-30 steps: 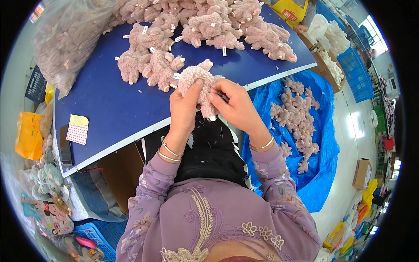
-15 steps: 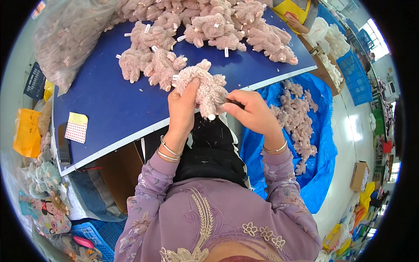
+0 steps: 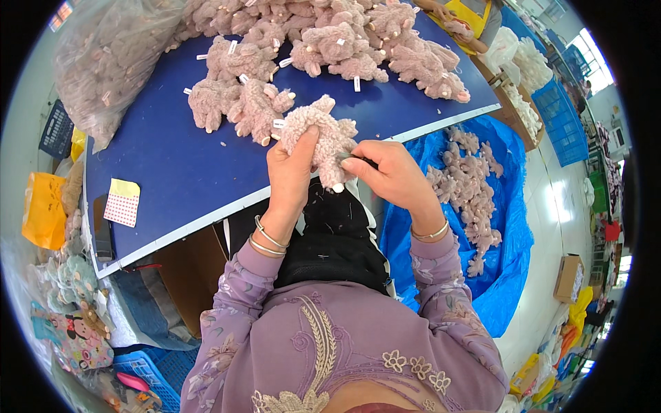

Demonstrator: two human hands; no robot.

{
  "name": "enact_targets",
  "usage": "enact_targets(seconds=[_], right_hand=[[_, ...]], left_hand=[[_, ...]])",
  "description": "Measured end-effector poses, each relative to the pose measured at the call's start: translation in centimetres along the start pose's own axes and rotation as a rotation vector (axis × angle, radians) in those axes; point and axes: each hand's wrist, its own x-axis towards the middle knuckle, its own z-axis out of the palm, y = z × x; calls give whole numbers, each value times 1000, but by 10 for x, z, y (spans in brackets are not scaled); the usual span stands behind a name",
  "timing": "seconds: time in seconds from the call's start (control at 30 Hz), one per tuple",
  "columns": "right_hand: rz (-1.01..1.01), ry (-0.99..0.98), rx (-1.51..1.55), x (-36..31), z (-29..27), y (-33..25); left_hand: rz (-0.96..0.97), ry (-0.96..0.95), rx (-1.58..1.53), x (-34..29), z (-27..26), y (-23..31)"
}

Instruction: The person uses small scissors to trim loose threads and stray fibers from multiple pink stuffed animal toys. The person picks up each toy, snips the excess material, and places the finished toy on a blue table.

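A pink fluffy plush toy (image 3: pixel 330 134) with a white label is held just past the table's near edge. My left hand (image 3: pixel 291 168) is closed on it, thumb pressed on its top. My right hand (image 3: pixel 391 173) is at the toy's right side, thumb and fingers pinching a small dark slim tool (image 3: pixel 368 164) whose tip meets the fleece; its exact kind is hard to make out. Beyond my hands, several similar plush toys (image 3: pixel 251 110) lie on the blue table (image 3: pixel 165 162), white tags sticking out.
A clear plastic bag (image 3: pixel 103 76) of toys stands on the table's left. To my right, a blue sack (image 3: pixel 506 275) holds more pink plush pieces. A dotted card (image 3: pixel 122 203) lies near the left edge. Another person in a yellow apron (image 3: pixel 458 14) works across the table.
The toy and both hands shift slightly; my right hand moves a little left along the toy's side. The person across now holds a pink piece.
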Motion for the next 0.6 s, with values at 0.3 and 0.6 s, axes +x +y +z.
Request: enact_targets(seconds=[0.3,0.6], right_hand=[[-13,59,89,1,8,11],[83,45,271,-8,4,5]], left_hand=[[-10,-7,9,-3,4,-3],[-35,-12,-18,-5,2,-1]])
